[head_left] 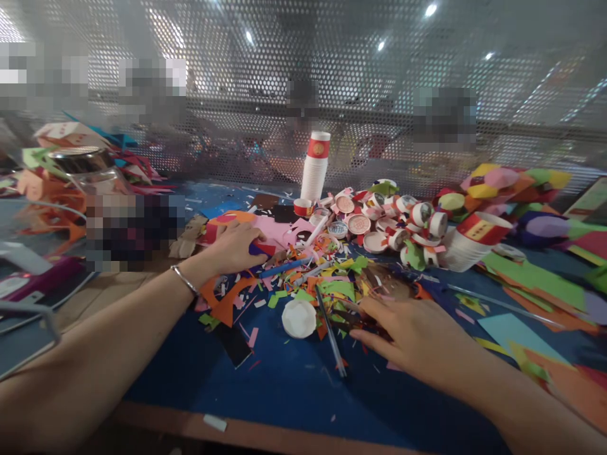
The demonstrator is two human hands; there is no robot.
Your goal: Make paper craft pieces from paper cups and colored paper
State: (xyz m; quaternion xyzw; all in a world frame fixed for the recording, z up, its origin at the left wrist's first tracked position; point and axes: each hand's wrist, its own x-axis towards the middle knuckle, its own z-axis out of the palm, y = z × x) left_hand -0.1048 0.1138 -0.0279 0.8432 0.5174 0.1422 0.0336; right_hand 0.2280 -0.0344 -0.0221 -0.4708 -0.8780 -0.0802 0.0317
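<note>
My left hand [237,248], with a silver bangle on the wrist, reaches over sheets of coloured paper [284,230]. Its fingers are apart and touch or hover just above the paper. My right hand [408,328] is at the right side of a heap of paper scraps [336,287]. Thumb and forefinger are apart there, close to a dark, blurred piece I cannot make out; the other fingertips are hidden. Between the hands lie a clear-barrelled pen [332,341], a blue pen [284,268] and a small white paper cup [298,318], seen end-on.
A tall stack of paper cups [313,177] stands at the back, a tilted stack [467,246] at right. Several cut cup bottoms [359,224] lie between them. Coloured paper sheets [535,287] cover the right side. A lidded jar [95,170] stands left, before a perforated metal screen [227,95].
</note>
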